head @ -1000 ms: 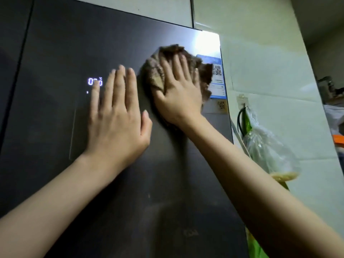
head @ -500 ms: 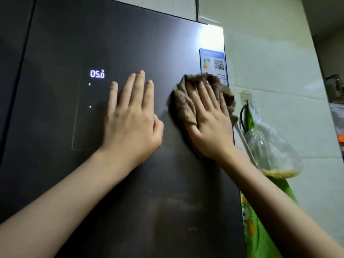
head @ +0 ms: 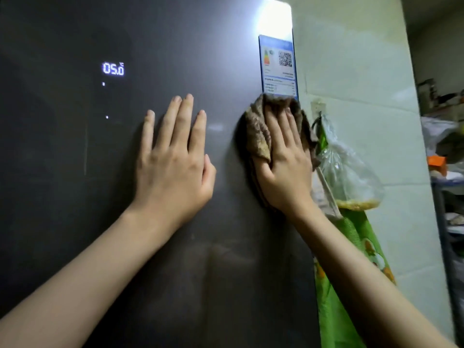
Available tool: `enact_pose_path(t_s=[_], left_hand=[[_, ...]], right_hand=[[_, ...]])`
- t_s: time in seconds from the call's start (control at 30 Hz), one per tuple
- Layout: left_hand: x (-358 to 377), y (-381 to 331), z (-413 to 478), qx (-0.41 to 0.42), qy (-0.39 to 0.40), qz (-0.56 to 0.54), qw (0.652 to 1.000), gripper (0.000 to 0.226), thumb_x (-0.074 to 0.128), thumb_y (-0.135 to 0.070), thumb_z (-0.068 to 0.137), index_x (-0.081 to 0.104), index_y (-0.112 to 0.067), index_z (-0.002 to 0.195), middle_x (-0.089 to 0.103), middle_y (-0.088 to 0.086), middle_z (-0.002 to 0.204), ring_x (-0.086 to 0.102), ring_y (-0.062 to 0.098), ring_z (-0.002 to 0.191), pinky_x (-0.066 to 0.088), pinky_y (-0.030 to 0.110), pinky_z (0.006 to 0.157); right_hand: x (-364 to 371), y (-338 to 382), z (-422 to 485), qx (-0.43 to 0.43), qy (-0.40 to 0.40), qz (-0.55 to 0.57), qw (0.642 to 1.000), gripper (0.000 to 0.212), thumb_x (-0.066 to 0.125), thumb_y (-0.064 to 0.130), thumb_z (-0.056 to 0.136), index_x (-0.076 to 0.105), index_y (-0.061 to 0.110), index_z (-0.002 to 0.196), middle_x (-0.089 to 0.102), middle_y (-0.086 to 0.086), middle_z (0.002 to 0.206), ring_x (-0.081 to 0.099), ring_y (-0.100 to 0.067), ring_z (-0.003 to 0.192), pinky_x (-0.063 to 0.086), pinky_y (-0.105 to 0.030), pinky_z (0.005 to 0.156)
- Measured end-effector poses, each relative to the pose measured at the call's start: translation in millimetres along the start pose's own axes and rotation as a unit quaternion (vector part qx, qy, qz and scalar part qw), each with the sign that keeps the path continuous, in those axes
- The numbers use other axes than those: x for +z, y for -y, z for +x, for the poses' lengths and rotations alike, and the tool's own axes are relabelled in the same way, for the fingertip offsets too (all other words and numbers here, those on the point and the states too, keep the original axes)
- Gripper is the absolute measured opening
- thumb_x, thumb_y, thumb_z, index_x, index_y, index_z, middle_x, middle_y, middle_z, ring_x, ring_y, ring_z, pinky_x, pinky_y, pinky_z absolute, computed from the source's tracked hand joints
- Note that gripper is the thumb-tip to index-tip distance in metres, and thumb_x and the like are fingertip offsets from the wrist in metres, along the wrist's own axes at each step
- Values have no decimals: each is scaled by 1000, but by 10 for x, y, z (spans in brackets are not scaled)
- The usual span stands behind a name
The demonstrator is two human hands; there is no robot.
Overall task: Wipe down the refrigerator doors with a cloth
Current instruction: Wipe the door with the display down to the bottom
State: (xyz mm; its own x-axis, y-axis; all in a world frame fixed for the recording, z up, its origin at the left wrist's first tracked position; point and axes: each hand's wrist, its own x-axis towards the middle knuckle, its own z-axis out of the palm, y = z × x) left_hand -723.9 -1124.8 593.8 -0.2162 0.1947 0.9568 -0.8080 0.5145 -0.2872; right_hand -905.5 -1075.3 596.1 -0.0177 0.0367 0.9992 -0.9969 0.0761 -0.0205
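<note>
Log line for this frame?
step: wipe | right hand: presses cloth on fridge door, below label | left hand: flat on fridge door

Home kitchen: dark refrigerator door [head: 75, 222] with lit temperature display [head: 113, 69] up-left of the left hand [head: 173, 167], energy label [head: 278, 64] above the right hand [head: 286, 167], tiled wall [head: 351, 71], hanging food bag [head: 349, 172] and cluttered shelves [head: 447, 197] to that hand's right.
</note>
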Motion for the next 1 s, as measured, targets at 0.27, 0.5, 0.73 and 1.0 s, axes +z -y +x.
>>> enact_pose_path(t_s=[0.27, 0.5, 0.73, 1.0], left_hand=[[-146, 63, -205, 4, -6, -22, 1000, 59, 38, -21, 83, 43, 1, 137, 37, 19, 149, 35, 31, 138, 24, 52, 114], [-233, 75, -513, 1, 12, -29, 1000, 59, 38, -18, 81, 43, 1, 138, 38, 19, 148, 36, 32, 138, 26, 50, 113], [-295, 318, -701, -2, 1, -40, 999, 57, 43, -14, 82, 44, 1, 137, 37, 18, 149, 33, 31, 140, 27, 51, 113], [-375, 385, -771, -28, -11, -58, 998, 55, 40, -14, 84, 43, 2, 137, 36, 19, 149, 32, 31, 140, 25, 50, 114]], right_hand=[[90, 502, -545, 108, -14, -45, 993, 81, 35, 39, 70, 36, 7, 145, 34, -22, 148, 21, -33, 143, 16, -48, 114], [-28, 241, -587, -104, 65, -41, 992, 70, 36, 37, 81, 37, 8, 144, 31, -16, 152, 28, -30, 141, 29, -40, 108], [60, 435, -632, 186, 15, -63, 981, 84, 26, 44, 75, 26, -1, 146, 31, -35, 143, 24, -48, 136, 12, -52, 114], [76, 956, -781, -14, 56, -20, 998, 72, 37, 44, 76, 40, 3, 135, 29, -27, 149, 31, -38, 137, 50, -46, 86]])
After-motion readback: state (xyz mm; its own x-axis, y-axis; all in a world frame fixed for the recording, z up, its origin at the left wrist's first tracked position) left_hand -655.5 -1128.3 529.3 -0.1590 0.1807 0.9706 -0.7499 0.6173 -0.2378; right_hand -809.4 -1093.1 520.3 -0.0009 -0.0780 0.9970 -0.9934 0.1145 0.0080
